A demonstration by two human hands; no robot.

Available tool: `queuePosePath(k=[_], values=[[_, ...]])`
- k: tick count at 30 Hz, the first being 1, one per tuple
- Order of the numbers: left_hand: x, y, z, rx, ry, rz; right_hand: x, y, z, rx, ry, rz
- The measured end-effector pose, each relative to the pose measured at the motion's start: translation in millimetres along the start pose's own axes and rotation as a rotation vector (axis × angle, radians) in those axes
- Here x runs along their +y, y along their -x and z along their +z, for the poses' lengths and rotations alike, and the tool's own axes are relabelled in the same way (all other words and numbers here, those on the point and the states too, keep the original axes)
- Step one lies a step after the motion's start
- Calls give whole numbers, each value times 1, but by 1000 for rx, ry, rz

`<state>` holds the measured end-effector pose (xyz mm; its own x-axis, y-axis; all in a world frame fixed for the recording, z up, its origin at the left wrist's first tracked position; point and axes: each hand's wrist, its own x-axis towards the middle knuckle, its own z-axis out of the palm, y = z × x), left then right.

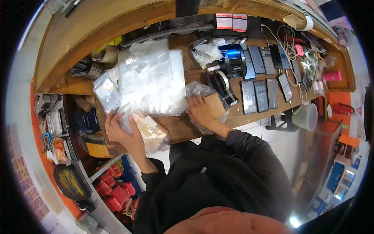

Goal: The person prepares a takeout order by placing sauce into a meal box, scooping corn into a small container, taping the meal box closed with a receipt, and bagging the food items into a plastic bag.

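Observation:
My left hand (120,132) holds a small clear plastic bag (125,117) at the left edge of the wooden counter (253,115). My right hand (202,111) rests on a brown cardboard piece (216,104) wrapped in crinkled clear plastic (198,90). Between the hands lies a big stack of clear plastic bags (154,78). A yellowish filled bag (154,134) sits just right of my left hand.
A black tape dispenser (223,86) and a black label printer (232,62) stand right of the stack. Several phones (260,95) lie in rows further right, with cables (290,48). Red boxes (113,189) and shelves are below left. A pale bucket (307,116) hangs off the counter.

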<state>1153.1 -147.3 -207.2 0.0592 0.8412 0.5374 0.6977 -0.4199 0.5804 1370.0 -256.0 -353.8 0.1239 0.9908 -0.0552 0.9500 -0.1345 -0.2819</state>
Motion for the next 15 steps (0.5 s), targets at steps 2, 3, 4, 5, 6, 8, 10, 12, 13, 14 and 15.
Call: queuePosePath(k=[2,3,4,5,6,8,10,12,13,14,15], values=[[10,-8,16,-256,-332,-50,9,-2,2,23,7,-52],[11,-6,23,-223,-414,-70,14,-1,2,44,28,-92],[13,-5,27,-224,-430,-78,23,-2,1,35,16,-103],[15,-2,28,-173,-476,-144,34,-8,-5,81,-194,-148],[19,3,27,-119,-523,-212,43,-15,-15,122,-405,-190],[33,9,14,-105,-581,-283,54,-26,-39,167,-833,60],[42,17,2,-43,-557,-321,70,-37,-66,362,-868,95],[47,26,-5,4,-552,-309,83,-39,-77,426,-869,92],[47,31,-7,42,-532,-286,85,-37,-87,430,-860,95],[47,36,-9,80,-511,-264,87,-34,-94,433,-850,98],[38,40,-12,41,-426,-307,88,-26,-99,231,-724,95]])
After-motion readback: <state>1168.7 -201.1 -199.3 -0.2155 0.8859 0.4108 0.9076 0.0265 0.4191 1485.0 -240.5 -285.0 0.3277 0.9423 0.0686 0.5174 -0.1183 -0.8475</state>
